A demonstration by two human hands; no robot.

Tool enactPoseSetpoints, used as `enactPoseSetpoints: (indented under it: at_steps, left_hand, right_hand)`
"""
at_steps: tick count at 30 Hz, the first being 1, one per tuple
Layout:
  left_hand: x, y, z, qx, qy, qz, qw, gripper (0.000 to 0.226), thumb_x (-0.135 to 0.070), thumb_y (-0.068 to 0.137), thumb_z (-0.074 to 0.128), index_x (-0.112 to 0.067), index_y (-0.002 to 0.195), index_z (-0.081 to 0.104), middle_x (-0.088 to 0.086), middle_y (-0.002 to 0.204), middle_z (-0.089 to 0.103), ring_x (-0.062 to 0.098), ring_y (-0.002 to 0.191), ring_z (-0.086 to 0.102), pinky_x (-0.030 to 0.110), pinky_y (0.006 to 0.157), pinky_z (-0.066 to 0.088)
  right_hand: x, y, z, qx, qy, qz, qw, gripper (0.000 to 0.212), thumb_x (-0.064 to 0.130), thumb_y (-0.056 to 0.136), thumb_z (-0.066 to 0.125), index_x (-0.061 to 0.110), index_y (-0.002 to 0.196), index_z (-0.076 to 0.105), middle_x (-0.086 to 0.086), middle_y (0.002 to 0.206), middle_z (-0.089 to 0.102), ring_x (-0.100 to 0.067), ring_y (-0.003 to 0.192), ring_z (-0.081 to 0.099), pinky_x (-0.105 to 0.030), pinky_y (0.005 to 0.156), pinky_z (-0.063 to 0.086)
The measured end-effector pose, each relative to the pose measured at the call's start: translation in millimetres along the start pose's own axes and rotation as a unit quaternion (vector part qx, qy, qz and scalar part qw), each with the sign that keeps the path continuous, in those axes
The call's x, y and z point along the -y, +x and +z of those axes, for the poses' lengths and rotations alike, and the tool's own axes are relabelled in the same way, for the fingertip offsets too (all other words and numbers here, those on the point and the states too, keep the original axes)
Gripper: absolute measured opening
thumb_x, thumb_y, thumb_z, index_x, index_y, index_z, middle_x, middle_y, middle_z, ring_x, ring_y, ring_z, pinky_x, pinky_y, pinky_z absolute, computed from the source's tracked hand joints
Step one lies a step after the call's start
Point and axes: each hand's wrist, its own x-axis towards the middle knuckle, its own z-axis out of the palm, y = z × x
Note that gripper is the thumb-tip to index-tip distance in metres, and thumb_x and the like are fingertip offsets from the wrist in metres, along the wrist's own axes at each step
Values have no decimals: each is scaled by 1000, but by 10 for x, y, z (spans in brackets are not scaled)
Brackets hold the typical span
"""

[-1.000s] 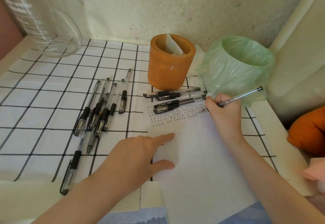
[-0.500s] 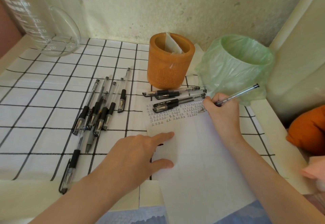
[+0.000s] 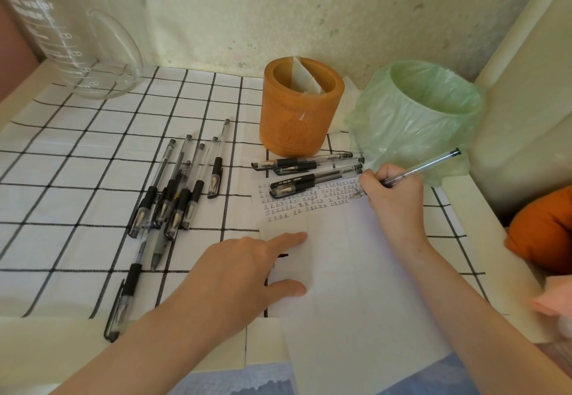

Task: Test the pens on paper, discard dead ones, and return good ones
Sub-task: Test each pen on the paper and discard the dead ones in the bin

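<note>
Under my right hand, which pinches the pen, the tip has hardly moved on the paper; the testing continues, I judge. My left hand, fingers straight, holds it down.

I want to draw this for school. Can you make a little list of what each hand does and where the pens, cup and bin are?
Right hand: grips a pen, tip on the paper
Left hand: flat, pressing the paper
Pen bunch: on the checked cloth
Pen row: across the paper's top
Orange cup: behind the paper
Green-bagged bin: right of the cup
</note>
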Motion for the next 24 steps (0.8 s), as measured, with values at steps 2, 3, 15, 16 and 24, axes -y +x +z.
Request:
enactPoseSetpoints:
  at_steps: [2, 3, 15, 16, 24]
  left_hand:
    - [1, 0, 2, 1, -2, 0, 1000, 62, -63, 82, 46, -56, 136, 17, -15, 66, 39, 7, 68, 43, 15, 55, 30]
    - [2, 1, 3, 1, -2, 0, 1000, 62, -64, 82, 46, -56, 136, 17, -15, 67, 40, 7, 68, 43, 14, 54, 30]
    - [5, 11, 5, 2, -6, 2, 1000, 62, -64, 82, 45, -56, 136, 17, -15, 71, 44, 5, 71, 47, 18, 60, 33]
    - [3, 12, 4, 3, -6, 1, 1000, 62, -64, 82, 45, -56, 136, 17, -15, 70, 44, 5, 70, 46, 18, 59, 33]
    - [-1, 0, -4, 2, -10, 0, 1000, 61, -63, 82, 46, -56, 136, 18, -15, 68, 42, 6, 68, 45, 15, 55, 31]
  right_hand:
    - [5, -3, 4, 0, -4, -5, 1000, 32, 3, 81, 59, 6, 56, 39, -11, 54, 33, -17, 52, 28, -25, 46, 22]
    - [7, -5, 7, -1, -4, -8, 1000, 32, 2, 81, 59, 5, 56, 39, -9, 52, 33, -15, 51, 28, -24, 45, 22]
    - [8, -1, 8, -1, 1, -6, 1000, 31, 1, 78, 59, 0, 56, 37, -10, 54, 30, -18, 54, 26, -26, 47, 21]
    - [14, -2, 11, 0, -1, -7, 1000, 31, 0, 79, 59, 1, 57, 37, -10, 54, 30, -18, 54, 26, -25, 48, 21]
    - [-5, 1, 6, 1, 3, -13, 1000, 31, 0, 79, 58, -1, 57, 36, -11, 55, 30, -18, 54, 26, -25, 47, 21]
